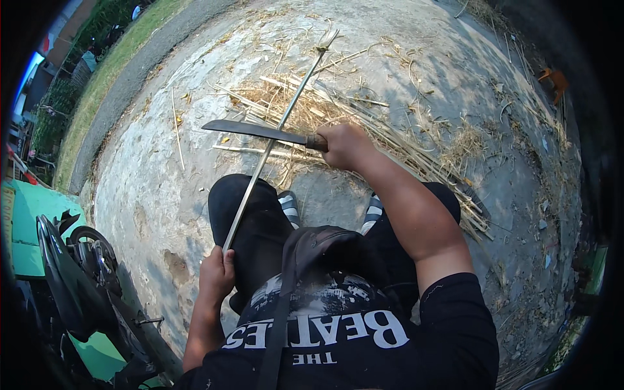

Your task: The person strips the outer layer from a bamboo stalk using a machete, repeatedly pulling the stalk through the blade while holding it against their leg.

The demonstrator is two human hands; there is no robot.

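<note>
Nearest our camera we find the black short-sleeved T-shirt with white lettering (448,331), crossed by a dark fabric shoulder strap (276,331). Beyond it are our two bent knees in black trousers (266,211), set apart.

Workpiece: one long, slender, pale green strip (288,109), apparently split plant stem. It runs obliquely from beside our left thigh, past the left knee, forward and to the right. We cannot tell whether its far end touches the grey concrete ground (149,214).

Left hand (216,273): fingers closed around the near end of the strip, thumb laid along it. Right hand (341,146): fist wrapped around the brown wooden handle (317,142) of a long, dark, slightly curved metal knife (253,130). The blade points left and crosses the strip near mid-length; whether its edge bites, we cannot tell.

Surroundings: straw-coloured slender sticks (396,142) lie in a loose heap ahead and to the right, with dry tan shavings (465,144) beside them.

Step in hand: we judge it to be paring the strip. Next move: in our judgement, it calls for a firm left-hand hold, a shallow blade angle and a lengthwise stroke directed away from the left fingers.
</note>
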